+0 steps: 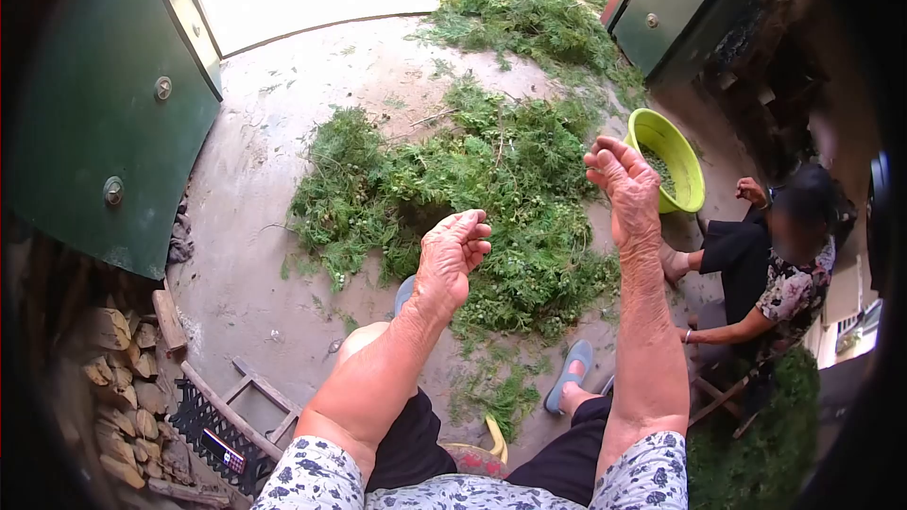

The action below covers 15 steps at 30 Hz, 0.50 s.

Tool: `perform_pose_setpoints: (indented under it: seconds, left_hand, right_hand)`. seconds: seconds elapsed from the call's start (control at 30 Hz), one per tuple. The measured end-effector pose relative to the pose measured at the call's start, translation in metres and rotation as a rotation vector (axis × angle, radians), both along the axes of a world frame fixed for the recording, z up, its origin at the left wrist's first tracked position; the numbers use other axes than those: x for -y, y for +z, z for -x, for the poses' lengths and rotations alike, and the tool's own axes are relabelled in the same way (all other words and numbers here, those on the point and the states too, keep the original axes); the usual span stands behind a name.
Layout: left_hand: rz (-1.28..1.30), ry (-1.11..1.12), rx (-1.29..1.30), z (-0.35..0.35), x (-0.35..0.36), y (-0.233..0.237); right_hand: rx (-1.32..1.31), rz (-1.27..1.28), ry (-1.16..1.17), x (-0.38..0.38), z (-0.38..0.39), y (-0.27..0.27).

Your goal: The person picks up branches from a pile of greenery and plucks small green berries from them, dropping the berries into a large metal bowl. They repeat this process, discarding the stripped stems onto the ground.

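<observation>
My left hand is raised over the near part of a pile of cut evergreen branches, its fingers curled in. Whether anything small is inside it is hidden. Higher up, my right hand is beside a yellow-green plastic tub, thumb and fingers drawn together. I cannot make out what, if anything, they hold. Small green bits lie inside the tub. The feathery branches spread across the concrete floor in front of my feet, with small pale cones or berries among them.
Another person sits at the right near the tub. More cut branches lie by the doorway. Green metal doors stand on both sides. Stacked firewood, a wooden frame and a phone are at lower left.
</observation>
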<state>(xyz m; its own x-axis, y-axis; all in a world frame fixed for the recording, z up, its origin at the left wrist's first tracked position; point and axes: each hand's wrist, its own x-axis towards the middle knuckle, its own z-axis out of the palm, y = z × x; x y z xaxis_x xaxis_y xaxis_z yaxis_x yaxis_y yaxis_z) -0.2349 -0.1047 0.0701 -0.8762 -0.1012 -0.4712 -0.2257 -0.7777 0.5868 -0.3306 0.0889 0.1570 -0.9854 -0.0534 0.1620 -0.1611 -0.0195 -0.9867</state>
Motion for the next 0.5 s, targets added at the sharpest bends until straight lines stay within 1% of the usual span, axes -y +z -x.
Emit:
perform_pose_setpoints:
  seconds: [0.03,0.07,0.23,0.3,0.37,0.43,0.5]
  left_hand:
    - [0.005,-0.001,0.016,-0.002,0.001,-0.001]
    - [0.006,-0.012,-0.005,-0.002,0.002,-0.001]
    - [0.005,-0.030,-0.011,0.000,0.003,0.001]
    - [0.013,-0.031,-0.023,0.004,0.005,0.001]
    - [0.019,-0.010,-0.024,0.007,0.004,-0.001]
    - [0.003,0.000,-0.027,0.008,0.003,-0.001]
    - [-0.002,-0.019,-0.031,0.007,0.001,0.000]
  right_hand:
    - [0.067,-0.029,0.015,-0.002,-0.008,-0.025]
    - [0.153,-0.035,-0.018,-0.003,-0.021,-0.049]
    - [0.630,-0.113,-0.168,-0.048,-0.077,-0.203]
    - [0.758,-0.156,-0.177,-0.056,-0.111,-0.242]
    - [0.859,-0.191,-0.110,-0.066,-0.143,-0.277]
    - [0.981,-0.204,-0.067,-0.072,-0.166,-0.294]
    - [1.065,-0.205,-0.104,-0.076,-0.172,-0.312]
